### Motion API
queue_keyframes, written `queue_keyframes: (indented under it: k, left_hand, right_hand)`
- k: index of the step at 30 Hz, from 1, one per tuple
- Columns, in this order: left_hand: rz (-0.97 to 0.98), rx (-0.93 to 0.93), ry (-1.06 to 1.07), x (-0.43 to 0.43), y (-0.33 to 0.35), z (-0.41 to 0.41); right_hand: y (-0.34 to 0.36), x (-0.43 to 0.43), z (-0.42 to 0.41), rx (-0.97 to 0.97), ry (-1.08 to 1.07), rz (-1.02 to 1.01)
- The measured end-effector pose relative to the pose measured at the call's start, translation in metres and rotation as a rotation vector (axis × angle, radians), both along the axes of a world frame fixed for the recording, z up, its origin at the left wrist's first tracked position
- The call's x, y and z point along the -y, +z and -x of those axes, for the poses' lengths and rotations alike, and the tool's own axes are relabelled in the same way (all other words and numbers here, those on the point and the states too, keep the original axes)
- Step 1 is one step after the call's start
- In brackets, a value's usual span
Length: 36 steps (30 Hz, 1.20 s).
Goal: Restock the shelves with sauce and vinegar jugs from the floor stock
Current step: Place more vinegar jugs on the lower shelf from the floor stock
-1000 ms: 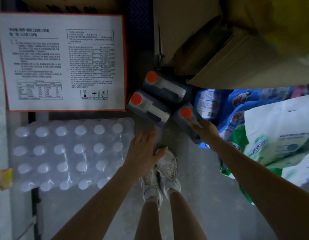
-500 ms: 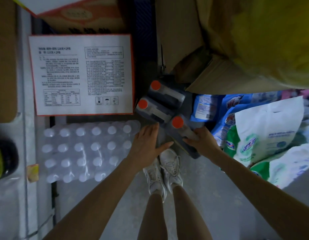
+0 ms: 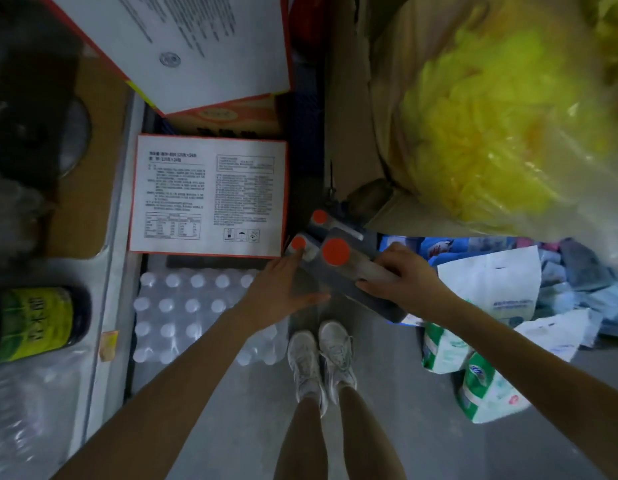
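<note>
Three dark jugs with orange caps are in the middle of the head view. My right hand [image 3: 403, 275] grips the handle of the nearest dark jug [image 3: 338, 263], which hangs lifted above the floor. Two more jugs stay on the floor behind it: one [image 3: 298, 244] at the left and one [image 3: 319, 218] further back. My left hand [image 3: 283, 289] is spread flat with straight fingers beside the lifted jug, its fingertips near the left floor jug's cap. A shelf edge [image 3: 110, 258] runs down the left, with a dark green-labelled bottle [image 3: 37, 323] lying on it.
A shrink-wrapped pack of water bottles [image 3: 183, 313] lies left of my feet [image 3: 321, 362]. White printed cartons [image 3: 210, 195] stand behind it. Brown cardboard boxes [image 3: 356, 98] and a yellow plastic bag [image 3: 491, 109] fill the upper right. Detergent bags [image 3: 487, 289] lie at the right.
My right hand has lifted the nearest jug off the floor and toward me. My head has risen, bringing the shelf and its bottle into view. My left hand stayed spread beside the jugs.
</note>
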<state>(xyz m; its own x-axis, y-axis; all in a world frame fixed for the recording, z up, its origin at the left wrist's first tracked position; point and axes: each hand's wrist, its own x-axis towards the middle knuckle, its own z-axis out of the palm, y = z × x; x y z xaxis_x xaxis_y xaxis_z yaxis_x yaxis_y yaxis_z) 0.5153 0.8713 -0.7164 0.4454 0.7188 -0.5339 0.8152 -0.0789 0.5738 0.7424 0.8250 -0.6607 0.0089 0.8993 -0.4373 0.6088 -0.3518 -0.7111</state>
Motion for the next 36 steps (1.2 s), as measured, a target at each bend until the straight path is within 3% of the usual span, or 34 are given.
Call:
queue_keyframes:
  k: [9,17,26,32,36]
  left_hand:
    - [0.048,0.098,0.089,-0.042,0.131,0.009]
    - [0.041,0.309,0.185,-0.04,0.228,0.041]
    - [-0.201,0.588,0.472,-0.02,0.323,0.062]
    - [-0.433,0.674,0.587,-0.012,0.408,0.074]
    - [-0.516,0.835,0.644,-0.009,0.461,0.081]
  right_hand:
    - [0.122,-0.042,0.023,-0.053,0.232,-0.238]
    - [0.247,-0.075,0.036,-0.147,0.361,-0.273]
    - [0.373,-0.098,0.07,0.008,0.533,-0.571]
    - [0.46,-0.101,0.092,0.135,0.57,-0.806]
    - [0.525,-0.105,0.105,0.156,0.59,-0.957]
